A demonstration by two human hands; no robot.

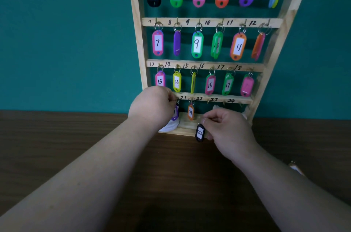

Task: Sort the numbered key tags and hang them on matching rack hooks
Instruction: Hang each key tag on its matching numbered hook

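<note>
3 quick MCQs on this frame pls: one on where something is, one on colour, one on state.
1. Where is tag 22?
A. Hung on the top row
B. In the right hand, in front of the base of the rack
C. Flat on the table

2. What colour is tag 21?
A. Orange
B. Green
C. Black

3. The hook labelled 22 is:
A. Bare
B. Holding a pink tag
C. Holding two tags

Key:
1 B: the right hand pinches the ring of tag 22, which dangles before the rack's base, while the left hand pinches at the ring of the purple tag.
2 A: tag 21, hanging on the bottom row, is orange.
3 A: that hook, just right of tag 21, carries nothing.
</note>
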